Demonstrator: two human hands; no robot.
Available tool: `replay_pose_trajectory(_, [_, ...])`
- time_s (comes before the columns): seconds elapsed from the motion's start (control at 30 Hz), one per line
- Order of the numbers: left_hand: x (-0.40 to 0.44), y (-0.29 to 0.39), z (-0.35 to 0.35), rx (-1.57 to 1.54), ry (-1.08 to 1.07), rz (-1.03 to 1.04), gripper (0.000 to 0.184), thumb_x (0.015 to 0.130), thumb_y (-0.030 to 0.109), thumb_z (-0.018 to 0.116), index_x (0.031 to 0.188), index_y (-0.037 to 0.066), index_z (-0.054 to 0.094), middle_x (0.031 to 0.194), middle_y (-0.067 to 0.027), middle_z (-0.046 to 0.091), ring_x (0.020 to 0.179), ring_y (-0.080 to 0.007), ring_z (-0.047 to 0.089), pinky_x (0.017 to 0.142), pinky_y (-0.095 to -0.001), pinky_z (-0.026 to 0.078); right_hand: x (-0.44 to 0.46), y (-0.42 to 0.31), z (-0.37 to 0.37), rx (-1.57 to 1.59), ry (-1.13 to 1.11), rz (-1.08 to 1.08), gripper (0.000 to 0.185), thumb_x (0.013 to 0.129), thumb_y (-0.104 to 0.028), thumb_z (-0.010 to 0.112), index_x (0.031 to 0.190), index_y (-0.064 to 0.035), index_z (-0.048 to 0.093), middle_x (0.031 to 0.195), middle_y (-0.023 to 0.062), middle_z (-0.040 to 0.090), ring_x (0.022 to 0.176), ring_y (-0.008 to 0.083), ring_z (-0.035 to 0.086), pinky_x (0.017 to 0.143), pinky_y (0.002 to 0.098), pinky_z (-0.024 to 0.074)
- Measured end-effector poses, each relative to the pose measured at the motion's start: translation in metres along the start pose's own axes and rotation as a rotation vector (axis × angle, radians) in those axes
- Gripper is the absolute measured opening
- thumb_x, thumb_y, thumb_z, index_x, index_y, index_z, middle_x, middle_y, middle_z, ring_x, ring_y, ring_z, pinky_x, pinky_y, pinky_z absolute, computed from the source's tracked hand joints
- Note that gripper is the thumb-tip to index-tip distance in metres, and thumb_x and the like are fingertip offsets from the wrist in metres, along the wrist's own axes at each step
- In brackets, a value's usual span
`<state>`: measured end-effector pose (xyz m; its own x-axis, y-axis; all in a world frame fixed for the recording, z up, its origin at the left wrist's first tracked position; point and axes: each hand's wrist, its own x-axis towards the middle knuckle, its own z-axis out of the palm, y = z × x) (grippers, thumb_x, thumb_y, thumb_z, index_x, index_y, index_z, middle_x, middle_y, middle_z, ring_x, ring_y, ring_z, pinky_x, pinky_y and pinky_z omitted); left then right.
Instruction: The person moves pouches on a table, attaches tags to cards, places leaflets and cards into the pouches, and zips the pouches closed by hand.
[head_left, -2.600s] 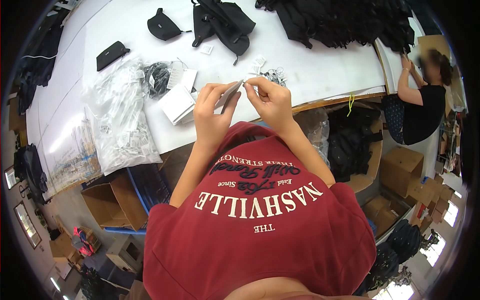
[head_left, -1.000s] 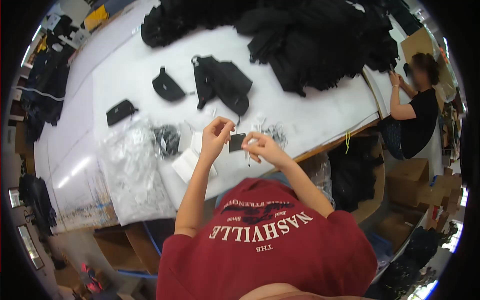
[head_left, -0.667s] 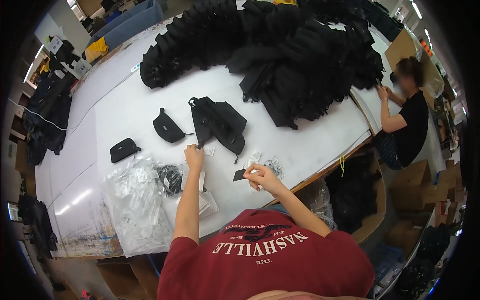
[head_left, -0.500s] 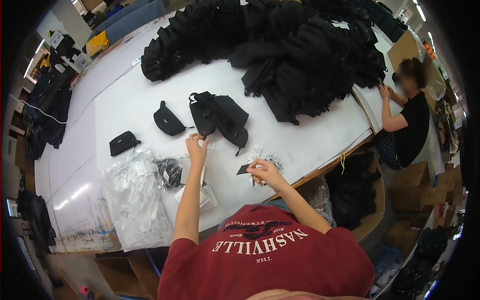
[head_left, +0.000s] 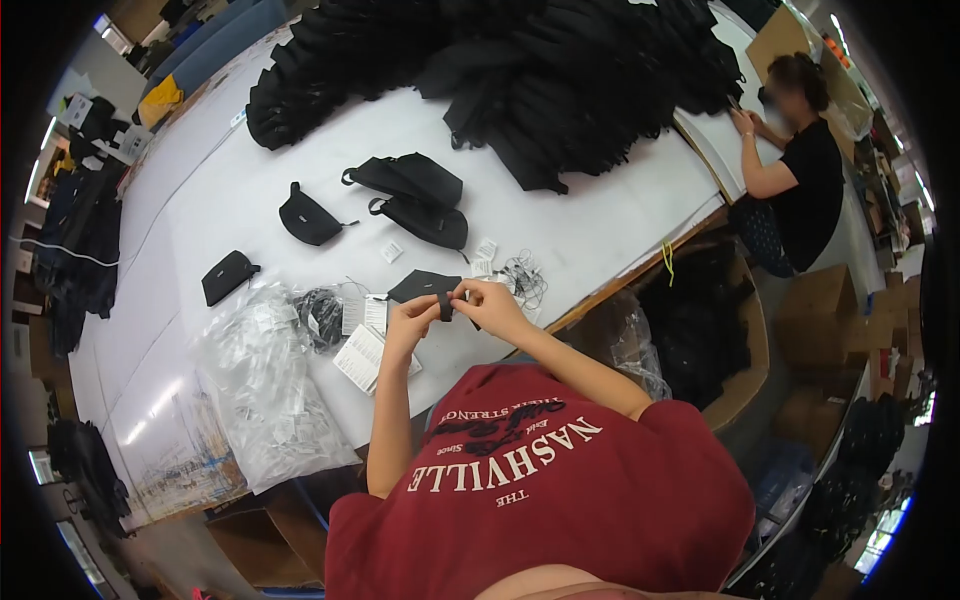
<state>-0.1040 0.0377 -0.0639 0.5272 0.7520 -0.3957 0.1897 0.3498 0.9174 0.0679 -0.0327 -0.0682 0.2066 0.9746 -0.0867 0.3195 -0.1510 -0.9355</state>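
A small black pouch (head_left: 422, 284) is in front of me at the near side of the white table. My left hand (head_left: 410, 322) is closed in a pinch on the pouch's strap end. My right hand (head_left: 492, 308) meets it there, its fingertips also closed at the strap. A dark flat piece shows under the right fingers, partly hidden. Beyond my hands lie two overlapping black pouches (head_left: 418, 218). Farther left rest another black pouch (head_left: 310, 216) and a smaller one (head_left: 229, 277). White paper labels (head_left: 484, 258) and a tangle of strings (head_left: 523, 280) sit just past my right hand.
At left is a clear plastic bag (head_left: 268, 385) of white tags, beside a black string bundle (head_left: 320, 318) and printed cards (head_left: 358, 355). A large heap of black pieces (head_left: 560, 90) covers the far table. A co-worker (head_left: 805, 180) sits at right, near an open cardboard box (head_left: 755, 340).
My left hand has drawn a black pouch toward me, away from the group. My right hand, which held a black tag, has moved left to meet it. The view has shifted slightly.
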Motion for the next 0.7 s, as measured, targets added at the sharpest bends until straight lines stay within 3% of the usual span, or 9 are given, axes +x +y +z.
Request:
replay_pose_trajectory(0.13, [-0.005, -0.016, 0.007, 0.073, 0.165, 0.074, 0.023, 0.08, 0.017, 0.069, 0.1, 0.006, 0.072, 0.074, 0.0003, 0.066, 0.052, -0.0033, 0.043, 0.046, -0.0191, 0.03, -0.009, 0.003, 0.004, -0.048, 0.009, -0.076, 0.016, 0.077, -0.02, 0.066, 0.088, -0.0078, 0.068, 0.052, 0.0043, 0.054, 0.045, 0.0146, 0.049, 0.046, 0.0308, 0.035])
replay_pose_trajectory(0.23, [-0.009, -0.021, 0.013, 0.21, 0.179, 0.163, 0.02, 0.081, 0.015, 0.07, 0.097, 0.003, 0.071, 0.076, 0.0005, 0.065, 0.056, -0.0021, 0.045, 0.049, -0.0176, 0.034, -0.015, 0.003, 0.003, -0.083, 0.029, -0.126, 0.017, 0.076, -0.02, 0.067, 0.088, -0.0075, 0.068, 0.053, 0.0059, 0.054, 0.047, 0.0168, 0.052, 0.047, 0.0313, 0.0375])
replay_pose_trajectory(0.37, [-0.014, -0.023, 0.027, 0.224, 0.357, 0.478, 0.014, 0.081, 0.012, 0.07, 0.088, 0.0, 0.069, 0.081, -0.001, 0.063, 0.059, -0.0037, 0.047, 0.051, -0.018, 0.036, -0.017, 0.006, 0.002, -0.046, 0.014, -0.11, 0.018, 0.079, -0.02, 0.067, 0.089, -0.0054, 0.066, 0.056, 0.004, 0.057, 0.048, 0.0137, 0.052, 0.048, 0.0281, 0.0385])
replay_pose_trajectory(0.47, [-0.025, -0.005, 0.036, 0.123, 0.503, 0.395, 0.009, 0.083, 0.012, 0.067, 0.087, 0.003, 0.067, 0.081, -0.0001, 0.062, 0.064, -0.006, 0.048, 0.056, -0.022, 0.037, -0.008, 0.014, 0.001, 0.388, -0.059, 0.064, 0.016, 0.083, -0.018, 0.066, 0.093, -0.0055, 0.063, 0.066, 0.0007, 0.062, 0.054, 0.0071, 0.051, 0.051, 0.0235, 0.0383])
replay_pose_trajectory(0.57, [-0.035, 0.015, 0.037, -0.09, 0.543, 0.386, 0.011, 0.087, 0.013, 0.065, 0.089, 0.002, 0.064, 0.076, -0.0005, 0.06, 0.061, -0.0066, 0.047, 0.055, -0.02, 0.036, -0.012, -0.016, -0.027, 0.685, -0.051, 0.168, 0.015, 0.087, -0.015, 0.065, 0.097, -0.007, 0.058, 0.075, -0.0013, 0.063, 0.062, 0.0025, 0.049, 0.055, 0.0191, 0.0365])
replay_pose_trajectory(0.7, [-0.041, 0.027, 0.041, -0.315, 0.308, 0.442, 0.012, 0.088, 0.014, 0.063, 0.093, 0.003, 0.064, 0.069, 0.0027, 0.055, 0.055, -0.0024, 0.041, 0.049, -0.0181, 0.03, -0.012, -0.024, -0.045, 0.747, -0.134, 0.115, 0.013, 0.087, -0.013, 0.064, 0.097, -0.0079, 0.058, 0.079, 0.0024, 0.065, 0.065, 0.0032, 0.049, 0.058, 0.0181, 0.0375])
